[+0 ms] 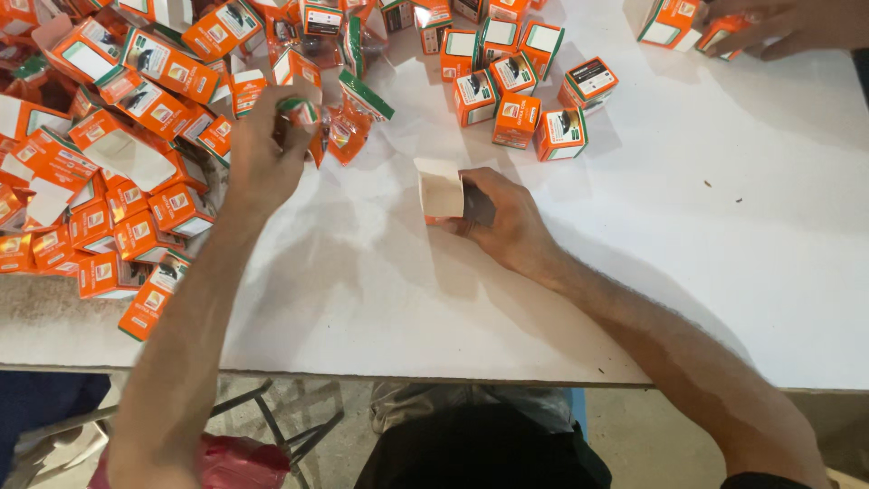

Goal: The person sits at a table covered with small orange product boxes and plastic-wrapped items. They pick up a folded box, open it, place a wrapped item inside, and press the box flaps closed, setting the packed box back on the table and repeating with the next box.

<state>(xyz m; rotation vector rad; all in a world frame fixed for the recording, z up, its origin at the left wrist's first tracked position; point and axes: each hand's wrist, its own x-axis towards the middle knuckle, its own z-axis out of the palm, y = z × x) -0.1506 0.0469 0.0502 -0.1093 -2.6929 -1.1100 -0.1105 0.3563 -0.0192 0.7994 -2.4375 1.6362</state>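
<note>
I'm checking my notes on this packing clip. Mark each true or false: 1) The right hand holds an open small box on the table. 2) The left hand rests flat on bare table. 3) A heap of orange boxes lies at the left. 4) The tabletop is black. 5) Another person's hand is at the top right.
1) True: the right hand holds an open box, flap up, on the white table.
2) False: the left hand is raised at the heap, its fingers closed on a small packet.
3) True: the heap of orange boxes covers the left side.
4) False: the table is white.
5) True: another person's hand touches an orange box there.
</note>
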